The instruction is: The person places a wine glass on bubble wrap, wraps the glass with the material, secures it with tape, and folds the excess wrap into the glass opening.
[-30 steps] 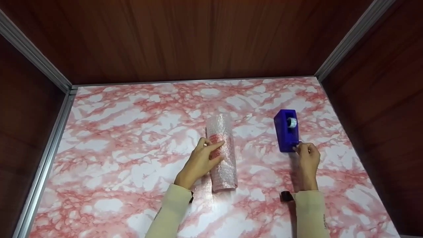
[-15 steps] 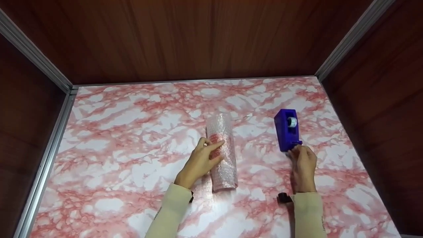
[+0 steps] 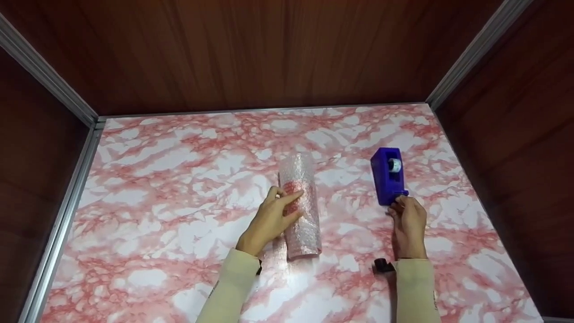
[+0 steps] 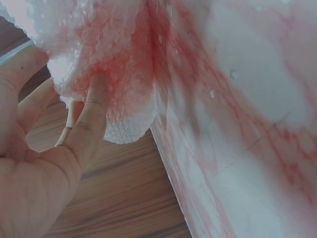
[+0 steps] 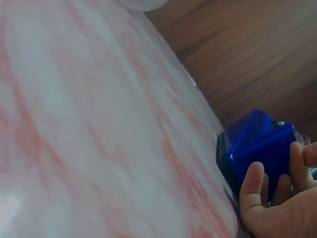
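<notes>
A roll of bubble wrap (image 3: 302, 233) with something red showing through it lies lengthwise on the table. My left hand (image 3: 264, 224) rests on its left side, thumb and index finger extended and apart. In the left wrist view, a fingertip of the left hand (image 4: 54, 158) presses the bubble wrap (image 4: 109, 44) over the red part. A blue-purple tape dispenser (image 3: 388, 177) with a small tape roll (image 3: 395, 165) stands to the right. At its front end, my right hand (image 3: 410, 220) pinches the clear tape (image 5: 304, 140) between thumb and index finger, the other fingers loosely bent beside the dispenser (image 5: 262, 153).
The table (image 3: 148, 215) has a red and white marbled top. Dark wood panels (image 3: 269, 54) stand behind and on both sides, with metal rails (image 3: 67, 179) along the edges. A small black piece (image 3: 382, 265) sits at the right wrist.
My right hand has shifted slightly left and is now just below the dispenser's front end, fingers pinched. My left hand and the bubble wrap roll have stayed put.
</notes>
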Demonstrator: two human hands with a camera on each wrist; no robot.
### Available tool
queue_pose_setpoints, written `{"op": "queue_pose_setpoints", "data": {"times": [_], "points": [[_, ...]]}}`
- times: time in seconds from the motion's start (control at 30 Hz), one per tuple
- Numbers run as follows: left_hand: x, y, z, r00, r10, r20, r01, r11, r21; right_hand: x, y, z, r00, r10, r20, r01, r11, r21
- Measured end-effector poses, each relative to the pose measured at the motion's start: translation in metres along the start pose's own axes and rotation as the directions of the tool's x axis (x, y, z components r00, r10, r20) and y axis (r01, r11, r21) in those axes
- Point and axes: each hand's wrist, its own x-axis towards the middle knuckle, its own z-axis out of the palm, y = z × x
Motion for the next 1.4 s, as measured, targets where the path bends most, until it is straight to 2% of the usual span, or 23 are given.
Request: {"op": "queue_pose_setpoints", "data": {"times": [0.4, 0.57, 0.77, 0.87, 0.97, 1.07, 1.13, 1.2, 1.4], "points": [[-0.003, -0.004, -0.001, 0.999, -0.043, -0.015, 0.043, 0.999, -0.005, 0.001, 0.004, 0.008, 1.000, 0.006, -0.005, -0.006, 1.000, 0.006], [-0.004, -0.003, -0.002, 0.999, -0.040, -0.014, 0.040, 0.999, -0.002, 0.002, 0.010, 0.009, 1.000, -0.030, -0.006, 0.031, 0.999, 0.009], [-0.004, -0.003, -0.003, 0.999, -0.033, -0.019, 0.033, 0.999, -0.008, 0.001, 0.022, 0.008, 0.995, -0.094, -0.023, 0.089, 0.979, -0.183], [-0.003, -0.003, -0.003, 0.999, -0.039, -0.017, 0.038, 0.999, -0.009, 0.001, 0.023, 0.006, 0.995, -0.104, 0.008, 0.103, 0.974, -0.202], [-0.003, -0.003, -0.004, 0.999, -0.046, -0.016, 0.046, 0.999, -0.005, 0.000, 0.022, 0.003, 0.996, -0.075, 0.054, 0.083, 0.983, -0.164], [-0.003, -0.002, -0.003, 0.999, -0.048, -0.014, 0.048, 0.999, -0.005, -0.003, 0.021, -0.001, 0.994, -0.049, 0.099, 0.067, 0.981, -0.183], [-0.003, -0.001, -0.003, 0.999, -0.049, -0.009, 0.049, 0.999, -0.010, -0.005, 0.021, -0.003, 0.990, -0.054, 0.129, 0.082, 0.969, -0.231], [-0.002, 0.000, -0.002, 0.999, -0.050, -0.003, 0.050, 0.999, -0.017, -0.007, 0.020, -0.005, 0.984, -0.069, 0.165, 0.118, 0.944, -0.309], [0.000, 0.002, -0.001, 0.998, -0.055, 0.013, 0.055, 0.998, -0.027, -0.012, 0.014, -0.005, 0.962, -0.085, 0.259, 0.209, 0.839, -0.502]]}}
